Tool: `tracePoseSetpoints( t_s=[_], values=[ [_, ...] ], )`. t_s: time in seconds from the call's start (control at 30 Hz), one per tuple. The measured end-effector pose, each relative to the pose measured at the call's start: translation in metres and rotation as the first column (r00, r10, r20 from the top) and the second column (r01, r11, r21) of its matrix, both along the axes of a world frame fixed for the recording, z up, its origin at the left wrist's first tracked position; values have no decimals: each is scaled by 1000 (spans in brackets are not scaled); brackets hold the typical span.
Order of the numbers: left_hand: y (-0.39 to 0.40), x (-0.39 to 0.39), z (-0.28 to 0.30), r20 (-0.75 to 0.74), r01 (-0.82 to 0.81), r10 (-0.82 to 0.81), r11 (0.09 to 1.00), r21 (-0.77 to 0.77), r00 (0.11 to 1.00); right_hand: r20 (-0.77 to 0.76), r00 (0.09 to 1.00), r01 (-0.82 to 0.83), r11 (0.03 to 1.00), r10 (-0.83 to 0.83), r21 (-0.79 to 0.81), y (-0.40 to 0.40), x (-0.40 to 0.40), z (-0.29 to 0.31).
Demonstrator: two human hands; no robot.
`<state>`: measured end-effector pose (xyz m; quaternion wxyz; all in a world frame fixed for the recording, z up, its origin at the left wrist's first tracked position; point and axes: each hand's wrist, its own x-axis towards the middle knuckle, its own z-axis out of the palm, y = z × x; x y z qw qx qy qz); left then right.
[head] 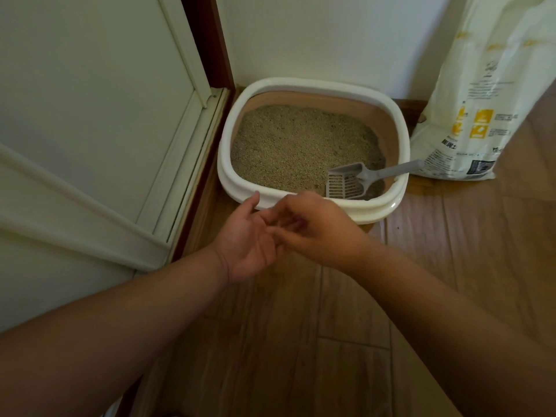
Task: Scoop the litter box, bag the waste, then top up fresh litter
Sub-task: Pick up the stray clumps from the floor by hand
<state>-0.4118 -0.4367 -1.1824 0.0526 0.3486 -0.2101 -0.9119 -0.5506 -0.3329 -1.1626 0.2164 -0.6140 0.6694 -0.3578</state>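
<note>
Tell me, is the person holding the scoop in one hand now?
No, the scoop lies in the litter box, and neither the left hand nor the right hand touches it.

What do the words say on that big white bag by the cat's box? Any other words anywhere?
"膨润土": black characters low on the litter bag, partly cut off, so this reading is unsure.
Yellow squares with white pictures on the bag: signs only, no readable words.
Small grey print on the bag: too small and blurred to read.
Litter box and scoop: no words.
</note>
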Motion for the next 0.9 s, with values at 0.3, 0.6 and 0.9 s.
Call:
tracePoseSetpoints(
  t_s=[0.3, 0.6, 0.9],
  values=[
    [10, -1, -1, -128, -20, 36, 992, 126, 991, -289, 951, -145, 984, 110, -102, 8, 13, -1],
    [4, 12, -14, -40, -199, 203, 977, 75, 978, 21, 903, 419, 891, -429, 172, 23, -18, -28],
    [-3, 29, -20, -8, -200, 201, 977, 67, 980, -192, 965, 263, 693, -181, 672, 40, -16, -97]
  ],
)
